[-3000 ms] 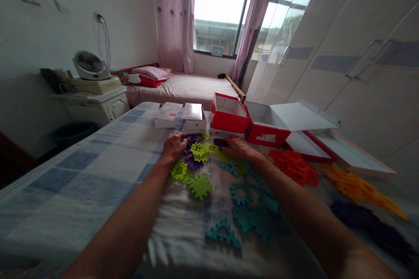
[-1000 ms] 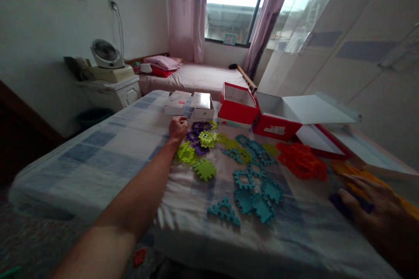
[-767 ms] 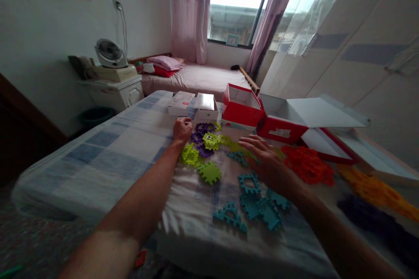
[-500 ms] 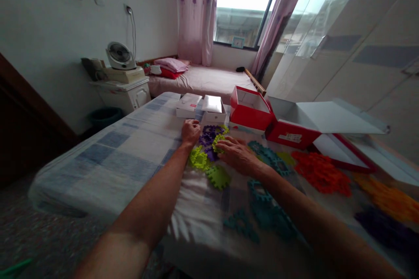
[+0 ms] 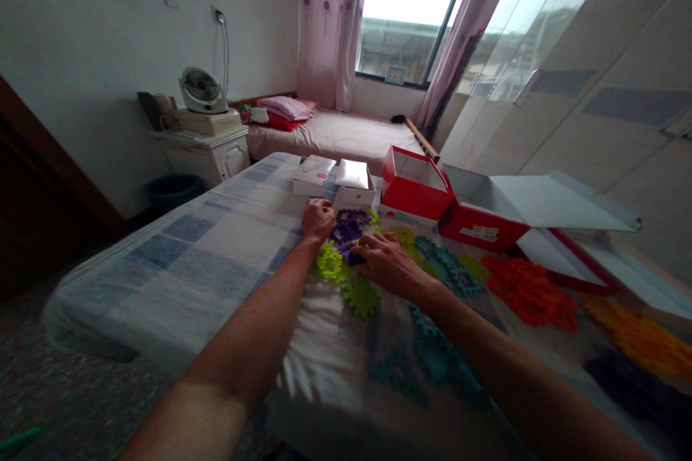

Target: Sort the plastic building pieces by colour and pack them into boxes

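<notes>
My left hand (image 5: 318, 219) rests on the table with its fingers curled in, just left of a cluster of purple toy gears (image 5: 346, 225). What its fingers hold, if anything, is hidden. My right hand (image 5: 390, 263) reaches in from the right, palm down. Its bent fingers close on a dark purple gear piece (image 5: 351, 253), partly covered by them. Lime-green gears (image 5: 329, 263) lie below the purple ones, and a flat green gear (image 5: 361, 297) sits nearer to me. More yellow-green pieces (image 5: 403, 235) show behind my right hand.
Teal pieces (image 5: 446, 265), an orange-red pile (image 5: 533, 292) and yellow-orange pieces (image 5: 641, 331) spread to the right. Two small white boxes (image 5: 354, 194) and open red boxes (image 5: 414, 194) stand at the back of the checked tablecloth (image 5: 184, 238). A bed (image 5: 346, 131) is beyond.
My right hand has shifted slightly towards me, from a lime-green gear to the dark purple piece. Yellow-green pieces behind it now show. My left hand stays beside the purple gears.
</notes>
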The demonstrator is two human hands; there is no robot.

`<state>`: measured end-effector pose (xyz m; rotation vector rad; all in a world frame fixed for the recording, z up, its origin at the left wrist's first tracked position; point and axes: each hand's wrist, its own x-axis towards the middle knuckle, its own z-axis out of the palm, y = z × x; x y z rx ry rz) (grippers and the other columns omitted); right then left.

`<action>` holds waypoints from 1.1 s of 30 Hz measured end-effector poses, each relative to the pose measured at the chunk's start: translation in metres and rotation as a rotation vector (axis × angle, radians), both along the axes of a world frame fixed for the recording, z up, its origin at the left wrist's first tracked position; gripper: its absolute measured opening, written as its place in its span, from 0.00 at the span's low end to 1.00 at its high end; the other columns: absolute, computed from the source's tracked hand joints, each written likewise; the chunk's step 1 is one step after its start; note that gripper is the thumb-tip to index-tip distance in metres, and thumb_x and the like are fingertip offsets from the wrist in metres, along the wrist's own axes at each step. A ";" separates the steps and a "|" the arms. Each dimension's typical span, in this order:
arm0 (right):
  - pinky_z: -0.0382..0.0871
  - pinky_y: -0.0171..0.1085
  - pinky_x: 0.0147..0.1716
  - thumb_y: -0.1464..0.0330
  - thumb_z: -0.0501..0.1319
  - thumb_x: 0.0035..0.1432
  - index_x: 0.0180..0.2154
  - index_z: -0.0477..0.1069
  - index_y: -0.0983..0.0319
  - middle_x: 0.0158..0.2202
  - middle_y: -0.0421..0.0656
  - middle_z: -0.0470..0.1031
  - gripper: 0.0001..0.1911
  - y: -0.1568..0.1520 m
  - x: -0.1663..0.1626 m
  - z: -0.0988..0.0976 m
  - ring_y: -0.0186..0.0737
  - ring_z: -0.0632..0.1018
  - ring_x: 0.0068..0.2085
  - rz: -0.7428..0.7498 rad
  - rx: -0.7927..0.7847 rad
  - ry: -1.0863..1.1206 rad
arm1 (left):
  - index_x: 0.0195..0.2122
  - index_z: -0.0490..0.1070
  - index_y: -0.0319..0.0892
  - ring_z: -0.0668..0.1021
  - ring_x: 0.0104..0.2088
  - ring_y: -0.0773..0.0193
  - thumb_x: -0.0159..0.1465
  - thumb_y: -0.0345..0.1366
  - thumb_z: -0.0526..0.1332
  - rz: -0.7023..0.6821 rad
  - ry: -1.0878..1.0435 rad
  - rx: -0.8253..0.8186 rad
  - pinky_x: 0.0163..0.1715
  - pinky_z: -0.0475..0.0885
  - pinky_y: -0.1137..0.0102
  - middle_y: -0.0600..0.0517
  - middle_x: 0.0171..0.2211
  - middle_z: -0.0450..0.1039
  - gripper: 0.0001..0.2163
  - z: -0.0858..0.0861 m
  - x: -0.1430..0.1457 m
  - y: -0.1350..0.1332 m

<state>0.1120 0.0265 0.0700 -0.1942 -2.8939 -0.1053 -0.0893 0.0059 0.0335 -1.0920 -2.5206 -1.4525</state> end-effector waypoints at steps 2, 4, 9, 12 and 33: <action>0.54 0.43 0.48 0.65 0.53 0.60 0.41 0.71 0.59 0.41 0.45 0.71 0.10 0.001 0.005 -0.001 0.41 0.69 0.44 -0.015 0.038 0.016 | 0.38 0.75 0.36 0.76 0.43 0.60 0.55 0.28 0.54 -0.003 -0.004 -0.010 0.47 0.67 0.72 0.44 0.42 0.73 0.13 0.001 0.000 0.000; 0.53 0.42 0.50 0.68 0.50 0.62 0.39 0.71 0.60 0.40 0.46 0.72 0.11 0.004 0.010 -0.001 0.41 0.68 0.45 -0.064 0.046 0.076 | 0.39 0.75 0.35 0.76 0.42 0.60 0.55 0.28 0.54 -0.007 -0.011 -0.021 0.47 0.67 0.72 0.43 0.42 0.73 0.13 0.001 0.001 -0.001; 0.57 0.38 0.45 0.70 0.46 0.61 0.37 0.68 0.63 0.40 0.47 0.71 0.13 0.018 0.009 0.005 0.41 0.69 0.44 -0.341 -0.157 0.294 | 0.39 0.75 0.38 0.78 0.39 0.61 0.55 0.30 0.55 -0.027 -0.028 -0.052 0.42 0.69 0.72 0.45 0.40 0.76 0.13 -0.001 0.002 0.000; 0.60 0.34 0.36 0.70 0.46 0.58 0.34 0.68 0.64 0.33 0.45 0.72 0.12 0.021 -0.008 0.010 0.37 0.70 0.36 -0.445 -0.393 0.281 | 0.40 0.75 0.39 0.78 0.39 0.61 0.56 0.30 0.54 -0.029 -0.029 -0.066 0.41 0.69 0.72 0.46 0.39 0.77 0.13 -0.001 0.002 -0.001; 0.66 0.36 0.35 0.68 0.58 0.48 0.40 0.66 0.61 0.31 0.40 0.73 0.14 0.021 0.001 0.015 0.35 0.73 0.32 -0.308 -0.931 0.488 | 0.40 0.75 0.40 0.79 0.39 0.61 0.57 0.31 0.54 -0.028 -0.072 -0.029 0.40 0.71 0.73 0.48 0.37 0.78 0.13 -0.004 0.000 0.004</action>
